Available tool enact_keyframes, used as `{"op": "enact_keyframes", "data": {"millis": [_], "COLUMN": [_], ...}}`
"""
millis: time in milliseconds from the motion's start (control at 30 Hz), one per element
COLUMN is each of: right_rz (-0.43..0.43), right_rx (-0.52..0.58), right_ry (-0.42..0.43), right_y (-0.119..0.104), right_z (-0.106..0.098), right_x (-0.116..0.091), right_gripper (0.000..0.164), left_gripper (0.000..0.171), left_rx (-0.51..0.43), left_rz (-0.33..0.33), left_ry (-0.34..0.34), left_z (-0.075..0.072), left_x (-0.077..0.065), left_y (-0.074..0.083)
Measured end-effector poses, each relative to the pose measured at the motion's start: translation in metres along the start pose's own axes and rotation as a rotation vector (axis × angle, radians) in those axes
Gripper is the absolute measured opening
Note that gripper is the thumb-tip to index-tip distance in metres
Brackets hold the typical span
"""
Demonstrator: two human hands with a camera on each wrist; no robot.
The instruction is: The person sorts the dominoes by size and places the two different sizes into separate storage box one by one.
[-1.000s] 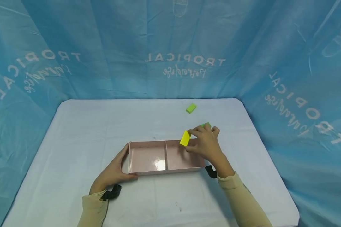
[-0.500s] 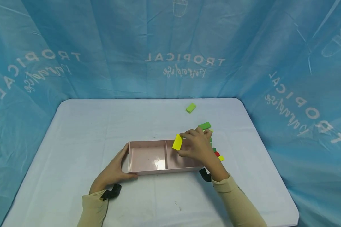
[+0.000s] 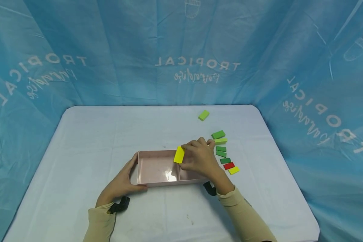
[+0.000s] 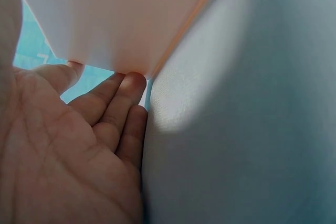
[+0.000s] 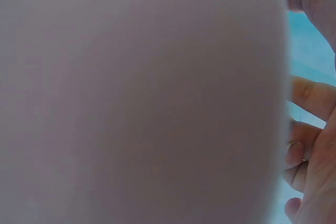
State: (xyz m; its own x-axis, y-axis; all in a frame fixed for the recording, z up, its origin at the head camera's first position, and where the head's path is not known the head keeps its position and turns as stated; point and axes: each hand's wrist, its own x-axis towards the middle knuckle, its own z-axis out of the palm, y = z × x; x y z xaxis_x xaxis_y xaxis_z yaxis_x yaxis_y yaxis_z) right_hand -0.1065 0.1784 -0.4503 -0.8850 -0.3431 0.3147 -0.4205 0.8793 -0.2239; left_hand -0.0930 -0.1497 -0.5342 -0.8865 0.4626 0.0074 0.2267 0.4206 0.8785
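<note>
The place is curtained off like a booth, its wider setting hidden: blue curtains with backwards lettering hang behind the white table and along its left and right sides.

My left hand spreads wide; my right hand pinches.
My left thumb points across while those fingers reach away from me; my right thumb and index finger face each other, the back of that hand up, its other fingers bent. My left forearm and right forearm slant inward.
</note>
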Motion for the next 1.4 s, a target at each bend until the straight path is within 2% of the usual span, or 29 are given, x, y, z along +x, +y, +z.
{"op": "enact_keyframes", "data": {"millis": [200, 467, 633, 1067, 1200, 1400], "right_rz": [-0.018, -0.056, -0.087, -0.113, -0.145, -0.174], "right_rx": [-0.05, 0.036, 0.046, 0.004, -0.011, 0.014], "right_ry": [-0.032, -0.037, -0.04, -0.112, -0.108, -0.122], "right_y": [-0.009, -0.024, -0.033, -0.05, -0.056, -0.065], "right_z": [0.004, 0.017, 0.025, 0.041, 0.046, 0.052], "right_x": [0.0, 0.008, 0.015, 0.025, 0.026, 0.028], "right_gripper": [0.056, 0.057, 0.058, 0.06, 0.064, 0.068], "left_gripper": [0.138, 0.138, 0.138, 0.137, 0.136, 0.136], "left_rx": [-0.01, -0.014, -0.017, -0.042, -0.045, -0.034], "left_rz": [-0.006, -0.004, -0.009, -0.027, -0.022, -0.041], "left_ry": [0.002, 0.005, 0.004, -0.005, -0.002, -0.007], "left_z": [0.002, 0.0, -0.001, 0.001, 0.0, 0.0], "left_x": [-0.001, -0.002, -0.002, -0.004, -0.005, -0.004], "left_y": [-0.001, -0.001, -0.001, 0.002, 0.001, 0.003]}}
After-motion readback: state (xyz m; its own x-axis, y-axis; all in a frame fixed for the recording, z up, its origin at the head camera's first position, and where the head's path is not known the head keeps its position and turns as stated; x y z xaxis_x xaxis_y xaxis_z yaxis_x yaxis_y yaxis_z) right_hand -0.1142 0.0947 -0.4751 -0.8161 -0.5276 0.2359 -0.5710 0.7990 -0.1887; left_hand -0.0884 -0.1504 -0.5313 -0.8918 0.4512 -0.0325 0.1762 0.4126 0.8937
